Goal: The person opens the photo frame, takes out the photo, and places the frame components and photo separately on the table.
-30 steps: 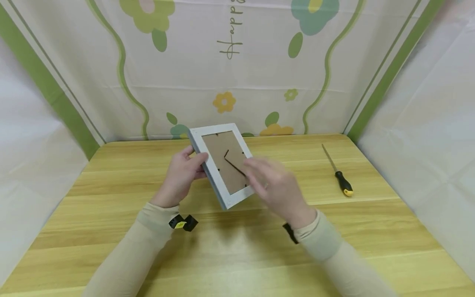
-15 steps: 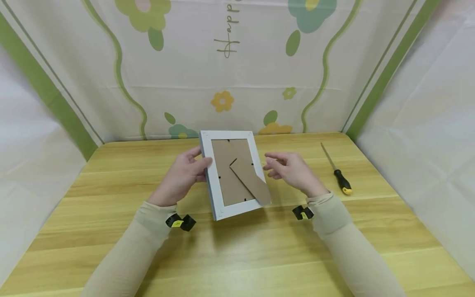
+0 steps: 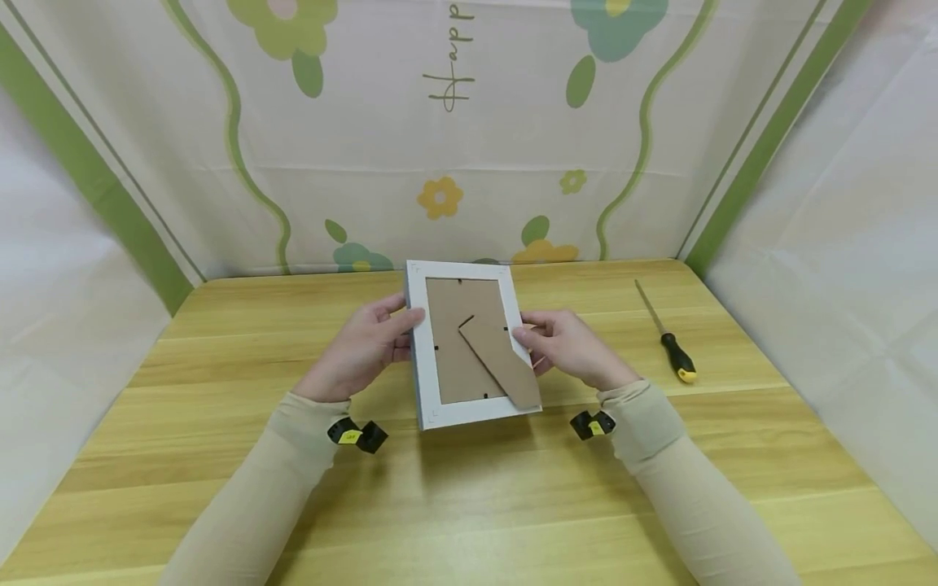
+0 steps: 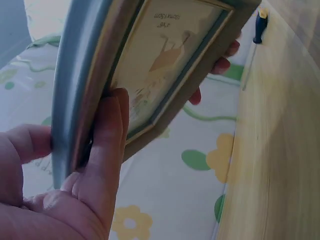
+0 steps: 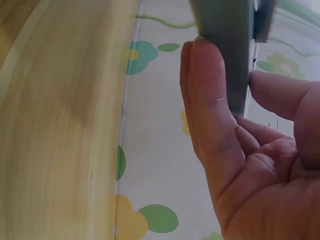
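A picture frame (image 3: 454, 413) is held up above the table, its white back and brown backing board (image 3: 469, 301) turned toward me. A brown easel stand (image 3: 506, 362) lies along the board, its lower end over the frame's bottom right corner. My left hand (image 3: 359, 346) grips the left edge, thumb on the back and fingers behind. On the opposite edge my right hand (image 3: 575, 346) pinches the frame between thumb and fingers. In the left wrist view the front shows a printed picture (image 4: 167, 55) inside a grey-blue moulding (image 4: 75, 85).
A screwdriver (image 3: 676, 356) with a black and yellow handle lies at the right of the wooden table (image 3: 469, 505). Behind the table hangs a white flowered cloth (image 3: 513, 122), with pale sheets on both sides.
The frame has turned more squarely toward me and shifted right. My right hand left the stand, moved away to the right, then took hold of the right edge. The left hand kept its grip.
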The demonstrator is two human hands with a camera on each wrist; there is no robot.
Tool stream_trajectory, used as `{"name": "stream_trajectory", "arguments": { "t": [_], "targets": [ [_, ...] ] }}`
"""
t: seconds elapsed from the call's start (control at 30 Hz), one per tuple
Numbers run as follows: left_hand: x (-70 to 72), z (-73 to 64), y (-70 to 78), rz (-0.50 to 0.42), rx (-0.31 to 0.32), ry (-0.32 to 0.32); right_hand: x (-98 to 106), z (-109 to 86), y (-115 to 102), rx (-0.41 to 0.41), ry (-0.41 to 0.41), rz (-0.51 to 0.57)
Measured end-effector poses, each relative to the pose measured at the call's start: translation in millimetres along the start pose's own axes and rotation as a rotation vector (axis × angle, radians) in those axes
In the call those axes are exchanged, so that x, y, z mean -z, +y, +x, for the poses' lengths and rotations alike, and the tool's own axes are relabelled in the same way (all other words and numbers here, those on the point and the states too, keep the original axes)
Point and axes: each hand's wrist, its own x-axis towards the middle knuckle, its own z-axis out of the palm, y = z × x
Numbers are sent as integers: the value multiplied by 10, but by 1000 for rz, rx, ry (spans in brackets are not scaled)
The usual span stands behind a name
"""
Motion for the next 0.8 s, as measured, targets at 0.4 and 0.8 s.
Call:
{"name": "stream_trajectory", "arguments": {
  "t": [0.4,0.8],
  "targets": [
    [-4,41,-86,585,31,137,-44,-28,-37,28,138,-44],
    [-35,-17,-160,889,63,-77,-64,-17,-16,-35,149,-106]
  ]
}}
